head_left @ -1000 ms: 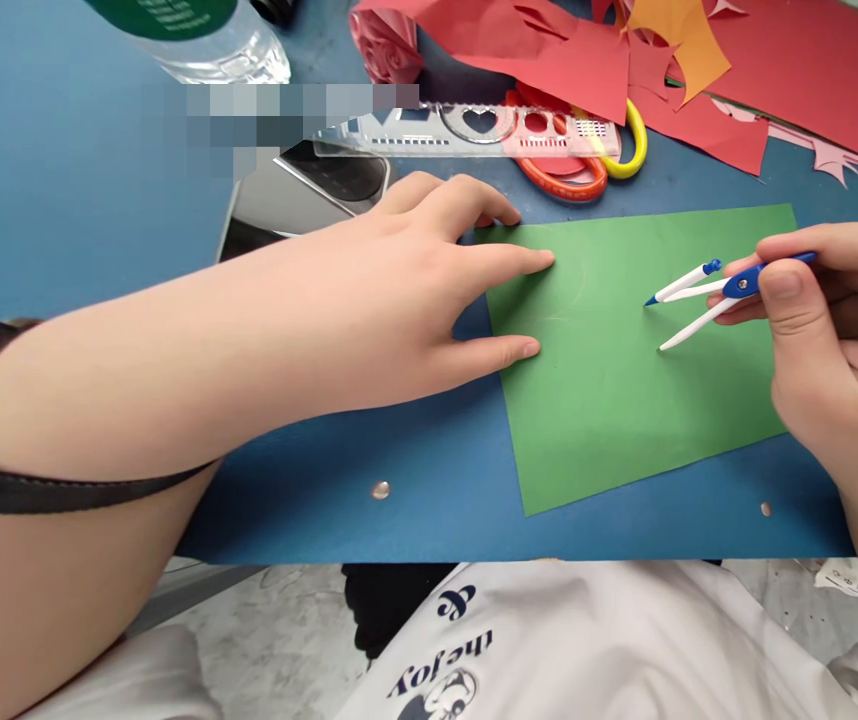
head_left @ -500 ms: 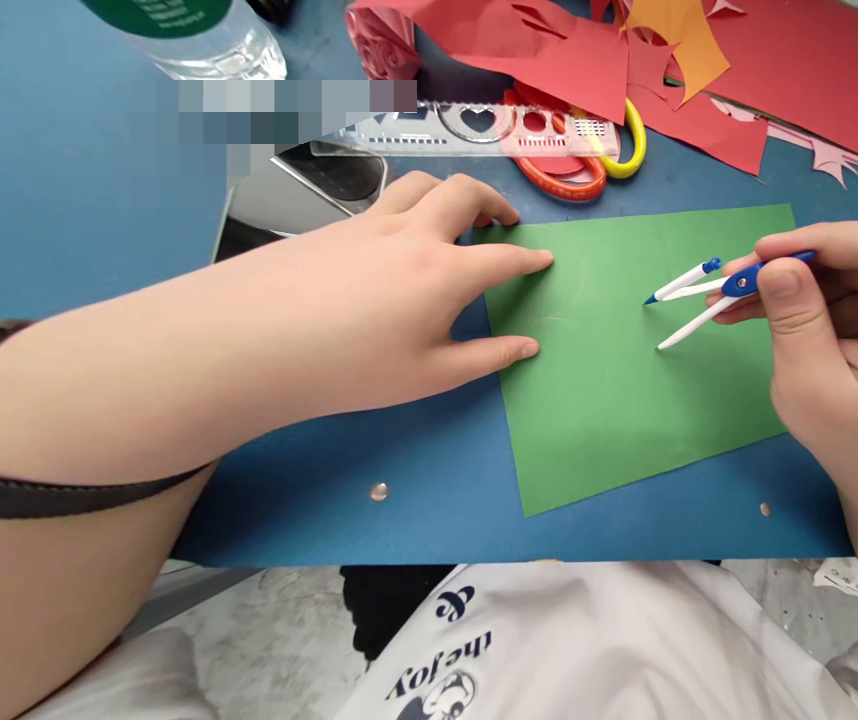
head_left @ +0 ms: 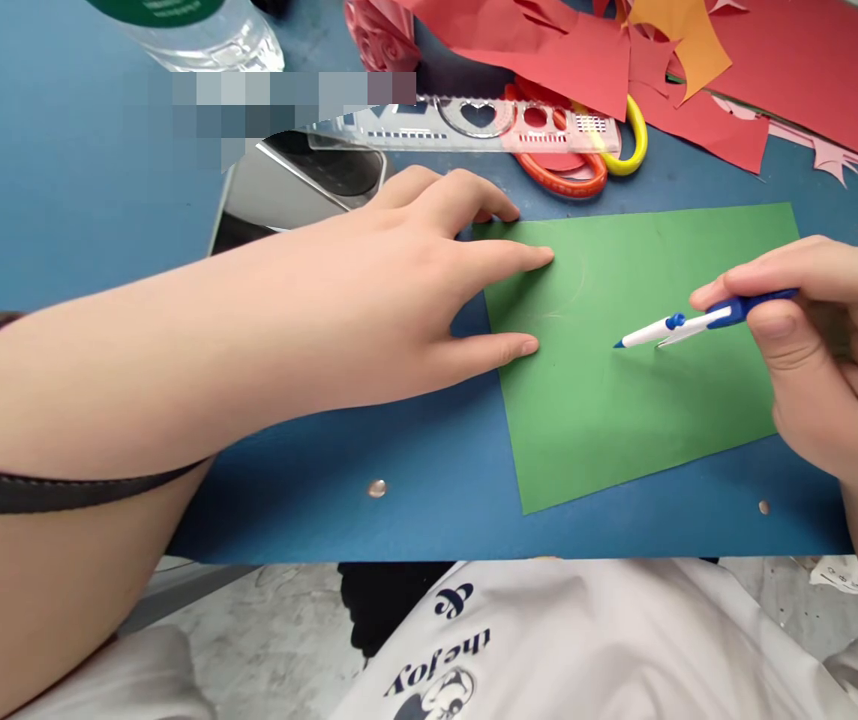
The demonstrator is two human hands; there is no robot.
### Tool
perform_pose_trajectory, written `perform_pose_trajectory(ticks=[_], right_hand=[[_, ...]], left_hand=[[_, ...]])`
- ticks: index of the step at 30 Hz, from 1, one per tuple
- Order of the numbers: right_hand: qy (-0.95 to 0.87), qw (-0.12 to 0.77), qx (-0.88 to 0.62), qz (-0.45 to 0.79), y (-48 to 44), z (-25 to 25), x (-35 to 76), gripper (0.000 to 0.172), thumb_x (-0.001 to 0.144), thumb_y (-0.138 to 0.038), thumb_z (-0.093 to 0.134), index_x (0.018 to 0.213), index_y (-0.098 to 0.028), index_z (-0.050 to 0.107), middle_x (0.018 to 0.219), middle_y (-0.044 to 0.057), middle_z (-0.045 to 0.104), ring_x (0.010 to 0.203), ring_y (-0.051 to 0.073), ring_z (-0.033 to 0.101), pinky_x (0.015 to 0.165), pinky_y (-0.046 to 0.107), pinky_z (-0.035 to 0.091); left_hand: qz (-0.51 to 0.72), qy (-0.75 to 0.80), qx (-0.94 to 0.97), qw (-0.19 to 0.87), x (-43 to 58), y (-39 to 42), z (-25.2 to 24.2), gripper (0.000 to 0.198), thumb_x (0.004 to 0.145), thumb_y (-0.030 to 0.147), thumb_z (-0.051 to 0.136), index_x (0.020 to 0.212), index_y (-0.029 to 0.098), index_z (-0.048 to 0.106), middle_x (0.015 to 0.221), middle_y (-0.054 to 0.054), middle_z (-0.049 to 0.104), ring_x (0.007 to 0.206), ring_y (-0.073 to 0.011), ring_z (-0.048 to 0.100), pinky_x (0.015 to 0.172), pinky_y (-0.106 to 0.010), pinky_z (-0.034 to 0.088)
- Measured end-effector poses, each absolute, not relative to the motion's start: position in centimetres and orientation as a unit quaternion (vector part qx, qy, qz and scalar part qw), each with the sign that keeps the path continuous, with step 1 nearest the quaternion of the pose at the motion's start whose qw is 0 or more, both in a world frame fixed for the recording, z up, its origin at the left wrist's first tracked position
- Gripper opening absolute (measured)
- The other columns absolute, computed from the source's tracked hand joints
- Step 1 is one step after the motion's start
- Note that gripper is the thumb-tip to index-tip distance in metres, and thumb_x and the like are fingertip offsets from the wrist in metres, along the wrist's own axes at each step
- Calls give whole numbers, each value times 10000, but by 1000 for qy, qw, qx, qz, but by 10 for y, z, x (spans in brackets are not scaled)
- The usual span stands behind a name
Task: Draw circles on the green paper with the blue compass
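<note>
Right hand (head_left: 823, 375)'s pinching my compass (head_left: 730, 312), left hand (head_left: 429, 275)'s splayed on green paper (head_left: 624, 430), probably mid-arc, so next swing needs steadiness.

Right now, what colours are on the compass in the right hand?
The compass is blue and white; it shows best in the head view.

A single camera sits on the person's head, facing forward and steeply down, near enough that the bare left forearm (head_left: 136, 360) spans nearly half the width. It looks onto the flat blue counter (head_left: 286, 500), the rectangular green paper sheet (head_left: 601, 420) right of centre, the white lettered cloth shirt (head_left: 586, 640) along the bottom edge.
</note>
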State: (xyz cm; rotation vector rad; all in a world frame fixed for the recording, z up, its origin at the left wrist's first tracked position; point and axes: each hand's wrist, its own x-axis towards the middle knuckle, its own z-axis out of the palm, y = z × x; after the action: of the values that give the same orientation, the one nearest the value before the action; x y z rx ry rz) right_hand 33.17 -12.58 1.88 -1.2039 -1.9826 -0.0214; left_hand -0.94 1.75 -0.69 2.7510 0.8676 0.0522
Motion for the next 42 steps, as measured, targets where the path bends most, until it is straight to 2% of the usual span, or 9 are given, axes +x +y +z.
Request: perform_pose_trajectory(ticks=[3,7,13,19,23,25,28,33,42], right_hand=[[-798,364,-477,47,-131,33,327,301,1216,-175,685,1332,-342,907,1247,-52,962,1062,181,917,888,405,717],[-805,306,-496,111,-135,47,324,279,1268,-147,649,1363,-322,845,1322,-31,964,1173,177,919,1017,412,743],[-822,287,-480,104,-132,49,324,251,1310,-158,609,1368,-296,809,1288,-10,954,1150,154,910,1025,395,747],[-816,295,-489,90,-138,48,326,238,1313,-175,644,1387,-318,819,1331,-49,957,1169,128,891,1041,353,728],[-789,342,-499,106,-127,47,317,151,1222,-359,856,1366,-369,899,1263,-1,955,1274,274,941,1015,427,780],[-782,358,-498,111,-116,47,308,278,1157,-534,944,1383,-375,915,1226,35,945,1346,342,934,1013,472,805],[-782,360,-497,109,-101,48,293,408,1129,-667,949,1418,-382,910,1219,51,937,1386,362,923,1018,496,820],[-781,357,-503,100,-95,50,283,438,1129,-704,936,1427,-385,902,1201,51,932,1360,357,926,991,495,823],[-776,359,-514,72,-103,49,287,421,1149,-677,921,1458,-392,898,1156,40,930,1296,340,940,946,483,832]], left_hand=[[22,298,946,128,-10,16,-7,773,1235,724,624,1897,332,693,1864,-125,550,1705,-501,634,1498,-751,552],[30,301,944,134,-10,17,-8,763,1234,723,651,1901,355,685,1869,-101,544,1730,-483,612,1505,-741,548],[16,291,950,107,-8,17,-7,773,1255,717,607,1915,319,670,1863,-133,546,1702,-490,635,1483,-727,569],[24,295,946,131,-11,18,-10,804,1251,781,571,1914,337,666,1874,-108,518,1737,-496,603,1509,-748,513],[42,301,936,175,-13,19,-14,884,1210,874,517,1923,369,646,1893,-71,488,1801,-532,510,1555,-790,396],[45,303,933,189,-13,19,-14,916,1189,902,493,1926,380,644,1897,-57,489,1815,-550,478,1562,-801,374],[42,309,932,183,-10,17,-10,881,1188,846,513,1900,355,680,1895,-83,529,1784,-544,522,1542,-791,436],[47,311,934,171,-7,16,-5,788,1180,753,616,1851,358,735,1843,-93,618,1734,-514,603,1524,-737,515],[27,320,933,164,-2,14,-3,799,1193,757,563,1853,342,737,1891,-117,579,1745,-542,587,1509,-755,532]])
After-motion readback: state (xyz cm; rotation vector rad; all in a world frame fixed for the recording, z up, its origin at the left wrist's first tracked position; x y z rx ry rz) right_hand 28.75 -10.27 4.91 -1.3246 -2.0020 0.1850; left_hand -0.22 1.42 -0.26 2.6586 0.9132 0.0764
